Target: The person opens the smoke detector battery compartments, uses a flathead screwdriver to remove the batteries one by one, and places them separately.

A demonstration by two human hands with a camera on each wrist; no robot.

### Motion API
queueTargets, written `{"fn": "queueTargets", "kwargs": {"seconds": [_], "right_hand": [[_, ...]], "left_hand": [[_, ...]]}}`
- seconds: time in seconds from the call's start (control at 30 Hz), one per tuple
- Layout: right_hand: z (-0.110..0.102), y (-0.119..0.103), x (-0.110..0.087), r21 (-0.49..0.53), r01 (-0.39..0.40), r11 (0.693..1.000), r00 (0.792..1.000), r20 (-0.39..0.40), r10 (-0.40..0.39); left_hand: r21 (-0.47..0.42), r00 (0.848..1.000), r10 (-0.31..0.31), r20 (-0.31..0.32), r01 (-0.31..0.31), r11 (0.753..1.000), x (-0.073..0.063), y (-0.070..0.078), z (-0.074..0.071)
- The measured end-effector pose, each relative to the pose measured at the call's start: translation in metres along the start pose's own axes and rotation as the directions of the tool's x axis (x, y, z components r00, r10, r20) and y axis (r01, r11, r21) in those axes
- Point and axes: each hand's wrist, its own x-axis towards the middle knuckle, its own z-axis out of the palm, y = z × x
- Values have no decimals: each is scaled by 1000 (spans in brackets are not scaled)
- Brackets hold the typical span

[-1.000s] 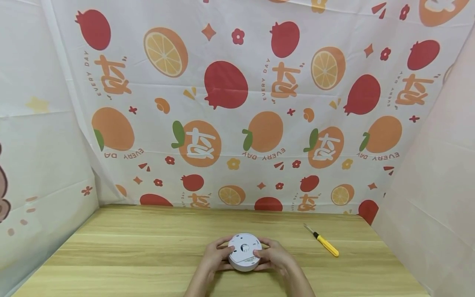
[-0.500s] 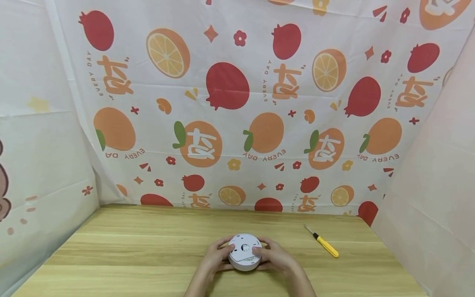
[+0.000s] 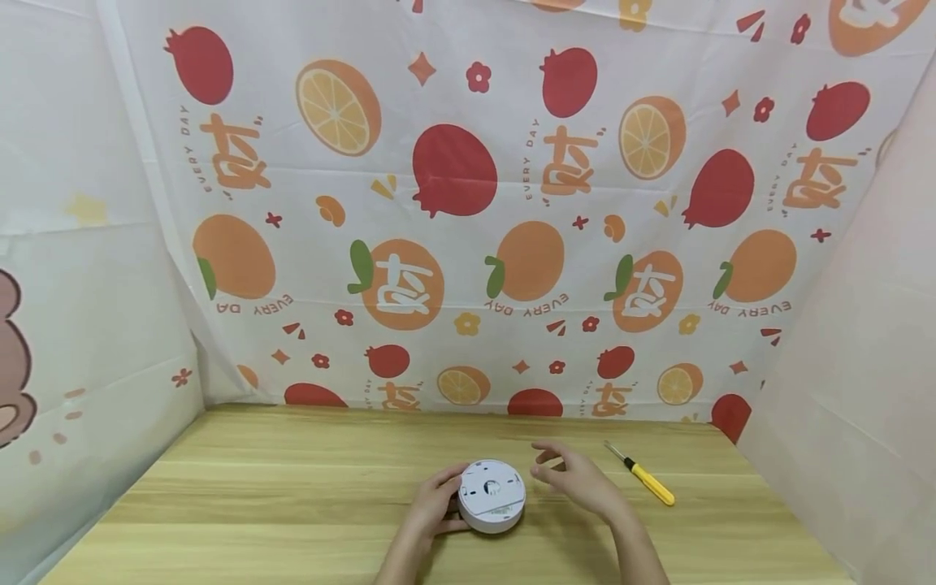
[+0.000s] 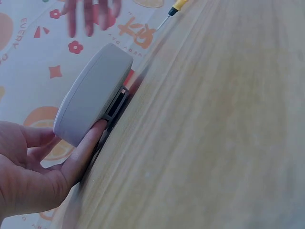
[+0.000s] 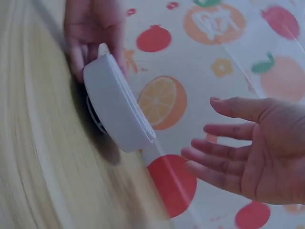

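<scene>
A round white smoke detector [image 3: 491, 505], its flat back plate with slots and a central hole turned up, is held just over the table in the head view. My left hand [image 3: 431, 505] grips its left side. The left wrist view shows the thumb at the rim of the detector [image 4: 93, 95] and a finger under it, beside a slotted dark frame on the underside. To the right, apart from it, my right hand [image 3: 582, 481] hovers with nothing in it. Its fingers [image 5: 224, 164] are spread and nearly straight in the right wrist view.
A screwdriver [image 3: 651, 483] with a yellow handle and black collar lies on the wood-grain table [image 3: 292, 487], right of my right hand. A fruit-patterned cloth [image 3: 453, 268] hangs at the back edge, and pale cloths stand at both sides.
My right hand has let go of the smoke detector and moved to the right, toward the screwdriver. The left hand still holds the detector. The head view has shifted slightly.
</scene>
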Motion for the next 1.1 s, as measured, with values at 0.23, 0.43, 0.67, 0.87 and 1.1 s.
{"fn": "queueTargets", "kwargs": {"seconds": [0.23,0.43,0.67,0.87,1.1], "right_hand": [[1,-24,16,-422,156,893,982,164,-94],[4,-30,27,-624,246,742,956,282,-79],[9,-25,38,-686,327,650,926,370,-75],[15,-24,45,-691,351,632,913,403,-67],[19,-24,48,-693,371,618,900,433,-54]], "left_hand": [[-2,1000,-13,-16,13,1000,-1,2,0],[3,999,-27,-25,27,1000,-2,3,-1],[1,999,-29,-26,29,1000,-2,2,-1],[-6,1000,-18,-19,18,1000,-2,2,0],[6,1000,-4,-6,4,1000,-4,3,1]]}}
